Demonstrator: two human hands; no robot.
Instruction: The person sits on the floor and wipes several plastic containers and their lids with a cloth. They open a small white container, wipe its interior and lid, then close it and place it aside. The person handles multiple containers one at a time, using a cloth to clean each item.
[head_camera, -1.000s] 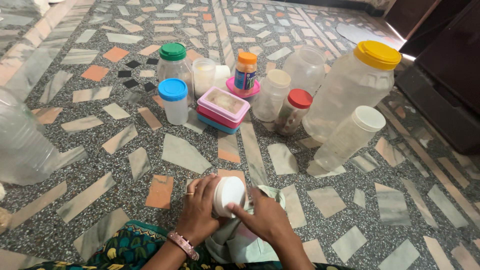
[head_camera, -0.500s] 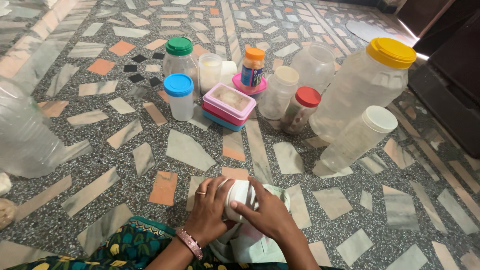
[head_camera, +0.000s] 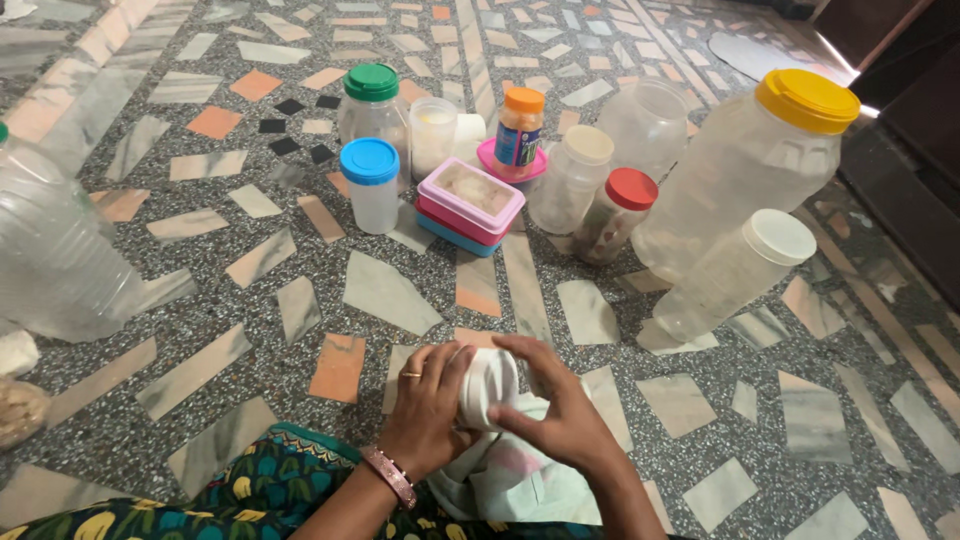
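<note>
Sitting low on a stone floor (head_camera: 380, 290) made of grey, white and orange bits. Down near the bottom, holding a small white jar (head_camera: 490, 385) in both hands, just above a pale cloth (head_camera: 510, 480) on the lap. Left hand (head_camera: 428, 410) wrapped round the left side of the jar, with a ring on one finger and a pink bracelet (head_camera: 390, 477) at the wrist. Right hand (head_camera: 560, 410) curled over the right side and top of the jar, fingers pressed on it. Both hands gripping the jar tight, touching each other across it.

Farther out on the floor, well apart from the hands, a bunch of plastic pots standing close together: a green-lidded jar (head_camera: 372, 105), a blue-lidded jar (head_camera: 371, 185) just in front of it, a pink and blue lunch box stack (head_camera: 470, 205), an orange-capped bottle (head_camera: 519, 130), a red-lidded jar (head_camera: 616, 215), a big yellow-lidded jar (head_camera: 745, 170), and a white-lidded jar (head_camera: 735, 272) leaning beside it. At the left edge, a large clear bottle (head_camera: 55, 250). Green patterned clothing (head_camera: 250, 495) along the bottom.
</note>
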